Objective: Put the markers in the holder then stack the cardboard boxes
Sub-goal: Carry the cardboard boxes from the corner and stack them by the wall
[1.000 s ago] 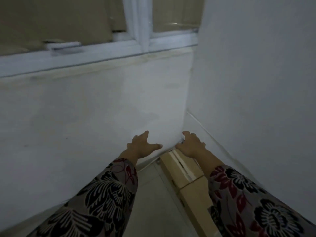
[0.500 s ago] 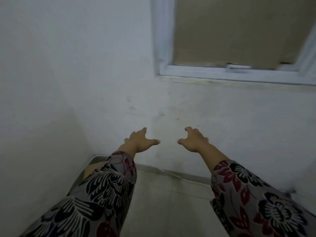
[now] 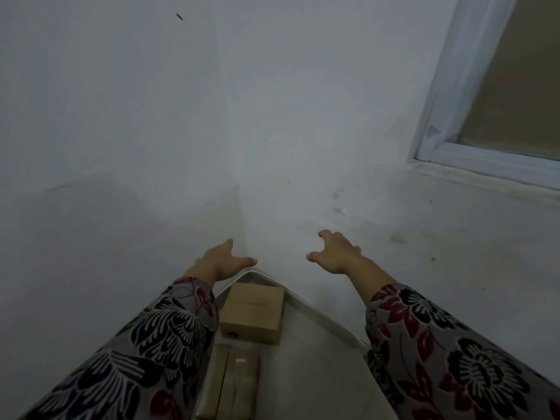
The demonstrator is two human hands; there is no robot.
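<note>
Head view into a corner where two white walls met above a pale floor. Both arms, in floral-patterned sleeves, reached forward above the floor. The left hand was spread wide, fingers straight and thumb pointing toward the right hand; it held nothing. The right hand was likewise spread, its fingers loosely bent and thumb pointing toward the left hand; it too held nothing. The hands were apart, with the wall corner showing between them, and neither touched a box; whether either touched a wall could not be told. One cardboard box, closed, sat on the floor in the corner, below and between the hands, near the left wall. A second cardboard box lay nearer the viewer, close to the first but separated from it by a narrow strip of floor. Its top showed a lengthwise seam, its left side was hidden by the left sleeve, and its near end was cut off by the frame edge. A white-framed window occupied the right wall, upper right.
</note>
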